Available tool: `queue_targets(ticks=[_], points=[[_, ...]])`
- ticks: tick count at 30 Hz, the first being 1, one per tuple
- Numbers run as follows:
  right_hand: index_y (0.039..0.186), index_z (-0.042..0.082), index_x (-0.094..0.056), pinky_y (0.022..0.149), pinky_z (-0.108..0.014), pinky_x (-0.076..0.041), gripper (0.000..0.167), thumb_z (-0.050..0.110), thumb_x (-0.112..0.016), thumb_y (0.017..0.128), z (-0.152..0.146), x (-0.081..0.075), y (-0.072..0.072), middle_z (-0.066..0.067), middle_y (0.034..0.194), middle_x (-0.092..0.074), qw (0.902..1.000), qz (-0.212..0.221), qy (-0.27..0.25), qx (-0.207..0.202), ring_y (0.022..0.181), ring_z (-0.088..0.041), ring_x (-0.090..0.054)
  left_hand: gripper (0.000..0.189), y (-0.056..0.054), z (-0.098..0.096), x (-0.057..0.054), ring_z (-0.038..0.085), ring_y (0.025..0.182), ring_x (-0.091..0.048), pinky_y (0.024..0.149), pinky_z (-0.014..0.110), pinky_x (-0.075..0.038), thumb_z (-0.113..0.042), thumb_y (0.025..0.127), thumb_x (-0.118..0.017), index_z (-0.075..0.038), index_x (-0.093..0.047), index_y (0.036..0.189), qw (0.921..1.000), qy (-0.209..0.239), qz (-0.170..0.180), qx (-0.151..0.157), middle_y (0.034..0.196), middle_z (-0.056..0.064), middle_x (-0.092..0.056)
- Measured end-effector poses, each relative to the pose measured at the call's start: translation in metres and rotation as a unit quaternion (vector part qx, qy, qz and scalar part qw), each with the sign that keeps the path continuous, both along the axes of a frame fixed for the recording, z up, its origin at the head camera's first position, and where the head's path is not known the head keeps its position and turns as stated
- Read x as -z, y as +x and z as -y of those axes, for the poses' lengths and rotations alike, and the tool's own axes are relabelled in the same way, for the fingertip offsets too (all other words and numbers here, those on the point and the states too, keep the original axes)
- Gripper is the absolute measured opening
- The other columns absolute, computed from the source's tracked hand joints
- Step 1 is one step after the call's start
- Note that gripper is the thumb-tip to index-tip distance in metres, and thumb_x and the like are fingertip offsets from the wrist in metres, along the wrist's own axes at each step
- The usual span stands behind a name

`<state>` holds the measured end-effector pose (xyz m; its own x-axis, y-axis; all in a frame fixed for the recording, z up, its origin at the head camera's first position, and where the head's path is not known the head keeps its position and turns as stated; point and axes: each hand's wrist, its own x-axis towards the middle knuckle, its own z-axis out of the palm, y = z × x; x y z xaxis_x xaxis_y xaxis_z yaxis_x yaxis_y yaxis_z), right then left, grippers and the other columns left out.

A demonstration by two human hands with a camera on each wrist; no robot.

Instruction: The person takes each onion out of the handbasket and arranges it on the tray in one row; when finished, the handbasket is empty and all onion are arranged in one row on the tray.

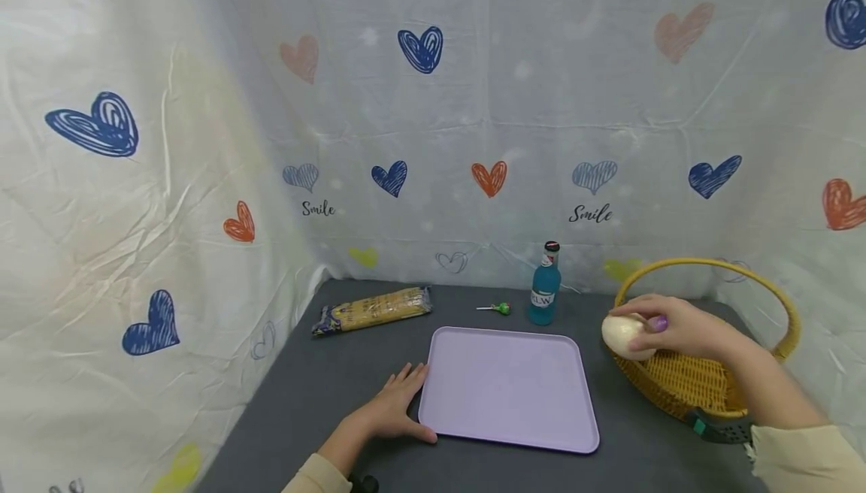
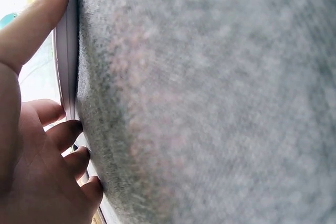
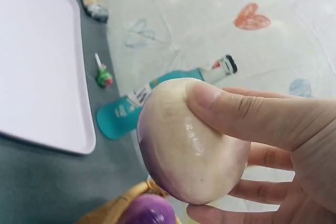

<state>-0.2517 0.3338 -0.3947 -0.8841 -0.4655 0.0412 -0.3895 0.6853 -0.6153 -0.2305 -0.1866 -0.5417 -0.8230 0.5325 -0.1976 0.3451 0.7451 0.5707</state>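
My right hand (image 1: 666, 324) grips a smooth, rounded cream-and-purple turnip (image 3: 191, 140) over the left rim of the yellow woven basket (image 1: 649, 388). In the right wrist view the thumb lies across its pale face, with the other fingers behind it. A shiny purple thing (image 3: 149, 211), its kind unclear, shows at the basket's rim. My left hand (image 1: 392, 406) rests at the left edge of the lilac tray (image 1: 507, 388), fingers spread and thumb by the near left corner. In the left wrist view the fingertips meet the tray's side (image 2: 64, 51).
Behind the tray stands a blue bottle (image 1: 544, 290) with a dark cap. A green lollipop (image 1: 502, 308) lies left of it, and a long yellow packet (image 1: 375, 311) farther left. A heart-printed cloth (image 1: 419, 117) hangs around the dark table (image 1: 311, 395). The basket's handle arches high.
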Motion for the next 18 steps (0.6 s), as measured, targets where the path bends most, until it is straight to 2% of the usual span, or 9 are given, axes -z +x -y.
queue_targets(ticks=[3, 7, 12, 18], points=[[0.131, 0.011, -0.067, 0.067, -0.027, -0.052, 0.048, 0.027, -0.079, 0.088, 0.01, 0.002, -0.001, -0.017, 0.125, -0.063, 0.9998, 0.01, -0.015, -0.003, 0.09, -0.014, -0.057, 0.124, 0.001, 0.001, -0.002, 0.045, 0.155, -0.009, 0.119, 0.069, -0.011, -0.065, 0.073, -0.08, -0.007, -0.017, 0.162, 1.0, 0.003, -0.003, 0.002, 0.168, 0.019, -0.018], [0.131, 0.009, -0.067, 0.063, -0.03, -0.055, 0.049, 0.026, -0.08, 0.087, 0.022, 0.005, -0.003, -0.021, 0.124, -0.061, 0.9992, 0.025, -0.03, -0.011, 0.089, -0.023, -0.056, 0.124, 0.001, 0.002, -0.003, 0.045, 0.155, -0.009, 0.119, 0.069, -0.01, -0.065, 0.073, -0.08, -0.007, -0.017, 0.162, 1.0, 0.005, -0.004, 0.002, 0.168, 0.02, -0.018], [0.129, 0.015, -0.069, 0.071, -0.029, -0.053, 0.048, 0.031, -0.081, 0.086, 0.035, 0.01, -0.008, -0.019, 0.13, -0.061, 0.9995, 0.023, -0.023, -0.006, 0.1, -0.026, -0.055, 0.125, 0.001, 0.001, -0.001, 0.046, 0.154, -0.008, 0.119, 0.069, -0.01, -0.065, 0.073, -0.081, -0.005, -0.017, 0.162, 1.0, 0.008, 0.001, 0.005, 0.168, 0.02, -0.017], [0.128, 0.013, -0.07, 0.078, -0.034, -0.052, 0.045, 0.027, -0.081, 0.087, 0.049, 0.014, -0.012, -0.018, 0.131, -0.063, 0.9986, 0.008, -0.039, -0.035, 0.105, -0.027, -0.056, 0.126, 0.001, 0.001, 0.002, 0.044, 0.155, -0.007, 0.119, 0.069, -0.008, -0.069, 0.071, -0.08, -0.01, -0.017, 0.163, 0.9998, 0.021, 0.003, -0.001, 0.168, 0.018, -0.017]])
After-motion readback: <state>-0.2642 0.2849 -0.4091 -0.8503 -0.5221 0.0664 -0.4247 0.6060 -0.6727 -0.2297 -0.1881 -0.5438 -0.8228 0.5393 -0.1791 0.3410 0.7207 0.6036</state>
